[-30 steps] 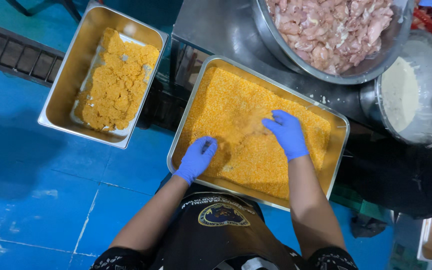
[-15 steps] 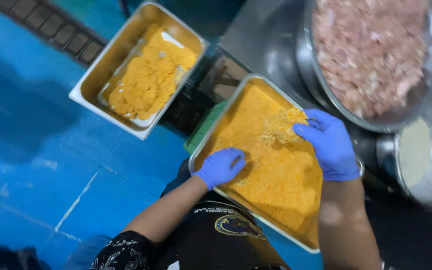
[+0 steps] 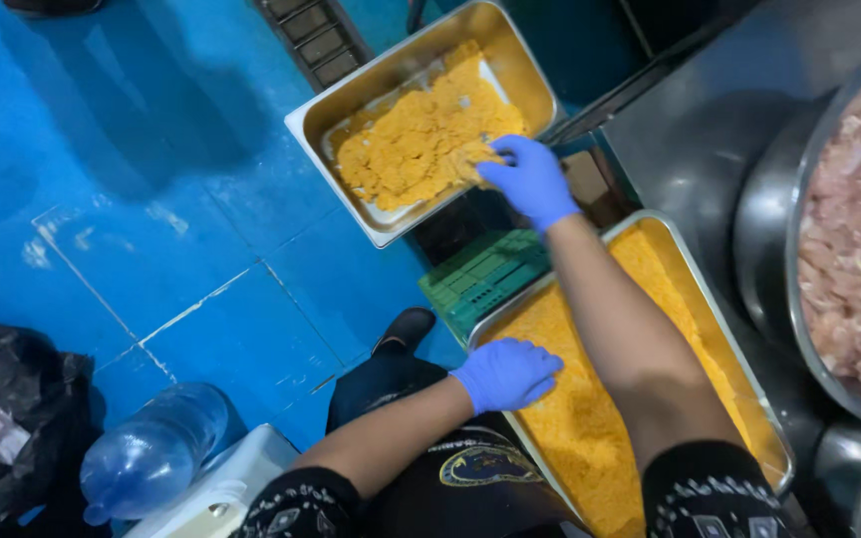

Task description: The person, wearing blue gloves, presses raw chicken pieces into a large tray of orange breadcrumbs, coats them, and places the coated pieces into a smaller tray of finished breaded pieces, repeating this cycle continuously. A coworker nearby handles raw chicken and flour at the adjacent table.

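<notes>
Over a blue-tiled floor, a person's gloved right hand (image 3: pixel 528 179) reaches across to the far steel tray (image 3: pixel 323 120), fingers pinched on a breaded piece (image 3: pixel 421 149); the left hand (image 3: pixel 505 374) rests loosely open (empty, it seems) on the near crumb tray (image 3: pixel 695 284). Best practice: release low, beside the others.

You have two metal trays of orange crumbs: the far tray (image 3: pixel 316 118) and the near tray (image 3: pixel 710 289). Your two blue-gloved hands show: left hand (image 3: pixel 506 374), right hand (image 3: pixel 530 179). There is one bowl of raw meat (image 3: pixel 769 229) and one plastic bottle (image 3: pixel 151 448).
</notes>
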Tool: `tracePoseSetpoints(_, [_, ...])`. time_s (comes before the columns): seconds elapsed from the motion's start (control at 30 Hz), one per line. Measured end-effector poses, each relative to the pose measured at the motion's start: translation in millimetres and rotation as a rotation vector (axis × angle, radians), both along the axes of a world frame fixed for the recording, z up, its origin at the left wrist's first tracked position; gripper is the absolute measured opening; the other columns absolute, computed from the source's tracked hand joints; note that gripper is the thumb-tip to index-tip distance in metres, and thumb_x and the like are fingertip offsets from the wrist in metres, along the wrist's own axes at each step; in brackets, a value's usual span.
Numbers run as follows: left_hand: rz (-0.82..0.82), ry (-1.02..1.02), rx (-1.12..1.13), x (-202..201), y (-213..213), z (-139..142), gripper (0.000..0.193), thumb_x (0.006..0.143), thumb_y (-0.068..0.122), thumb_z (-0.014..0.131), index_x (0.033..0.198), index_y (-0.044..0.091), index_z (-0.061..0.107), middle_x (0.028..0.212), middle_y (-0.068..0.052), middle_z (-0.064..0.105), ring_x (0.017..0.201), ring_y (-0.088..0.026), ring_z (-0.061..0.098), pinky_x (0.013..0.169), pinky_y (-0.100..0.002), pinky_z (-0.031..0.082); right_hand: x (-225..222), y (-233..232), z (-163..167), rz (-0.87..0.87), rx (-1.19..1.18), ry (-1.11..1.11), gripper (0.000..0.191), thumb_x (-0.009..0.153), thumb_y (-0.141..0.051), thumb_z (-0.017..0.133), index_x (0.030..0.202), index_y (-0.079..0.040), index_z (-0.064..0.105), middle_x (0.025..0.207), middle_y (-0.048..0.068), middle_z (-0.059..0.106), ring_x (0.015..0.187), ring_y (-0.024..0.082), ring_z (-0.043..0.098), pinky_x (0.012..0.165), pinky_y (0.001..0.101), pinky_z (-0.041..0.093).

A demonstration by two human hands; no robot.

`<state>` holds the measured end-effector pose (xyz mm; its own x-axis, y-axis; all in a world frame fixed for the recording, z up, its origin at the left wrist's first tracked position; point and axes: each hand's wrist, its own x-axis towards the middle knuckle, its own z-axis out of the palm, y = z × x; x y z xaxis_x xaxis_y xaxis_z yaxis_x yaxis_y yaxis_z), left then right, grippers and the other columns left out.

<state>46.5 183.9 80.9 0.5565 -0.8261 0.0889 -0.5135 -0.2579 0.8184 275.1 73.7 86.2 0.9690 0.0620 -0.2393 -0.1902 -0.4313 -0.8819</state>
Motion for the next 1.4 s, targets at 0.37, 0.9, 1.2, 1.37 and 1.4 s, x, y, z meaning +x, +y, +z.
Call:
tracePoseSetpoints(0.37, [0.077,0.074,-0.013,9.7,9.8,-11.0,0.022,0.093,0.028,0.059,0.083,0.013,0.072,0.077,-0.016,0.068,0.068,-0.037,0.067,0.061,-0.05,0.054,51.3,84.7,-89.7,0.114,-0.532,0.18,0.045,0.074,-0.033,0.084,0.111,-0.009,0.074,0.106,0.017,0.072,0.101,0.031,0.068,0.087,0.0403,0.054])
tracePoseSetpoints(0.9, [-0.14,0.06,0.324,2.9,-39.5,0.6,0.028,0.093,0.036,0.063,0.106,0.011,0.067,0.108,-0.017,0.069,0.1,-0.038,0.067,0.081,-0.053,0.055,-316.1,-127.9,-26.7,-0.676,-0.305,-0.01,0.02,0.094,-0.02,0.073,0.107,-0.006,0.069,0.093,0.006,0.071,0.083,0.015,0.067,0.077,0.0314,0.054])
tracePoseSetpoints(1.2, [0.009,-0.194,0.398,-28.4,-128.7,-12.5,0.07,0.076,0.039,0.078,0.134,0.011,0.054,0.148,-0.032,0.04,0.135,-0.054,0.038,0.097,-0.064,0.035,-513.2,-169.6,-84.3,-1.908,0.23,0.312,0.067,0.088,-0.036,0.075,0.14,-0.005,0.047,0.137,0.017,0.057,0.124,0.027,0.052,0.106,0.0404,0.043])
tracePoseSetpoints(1.37, [-0.055,0.069,0.296,-71.5,-164.1,-64.7,0.073,0.086,0.039,0.075,0.145,0.006,0.048,0.145,-0.039,0.038,0.133,-0.056,0.039,0.11,-0.058,0.037,-488.6,-161.6,-87.0,-1.559,0.116,0.421,0.065,0.105,-0.051,0.05,0.144,0.001,0.057,0.148,0.022,0.057,0.136,0.036,0.052,0.112,0.0454,0.043])
tracePoseSetpoints(1.4, [-0.054,0.143,0.285,-82.7,-170.8,-75.2,0.071,0.087,0.038,0.074,0.144,0.005,0.048,0.144,-0.038,0.041,0.133,-0.054,0.042,0.111,-0.056,0.038,-480.3,-157.5,-86.2,-1.621,0.339,0.34,0.063,0.105,-0.05,0.05,0.144,-0.001,0.055,0.145,0.02,0.058,0.133,0.034,0.053,0.109,0.0459,0.045])
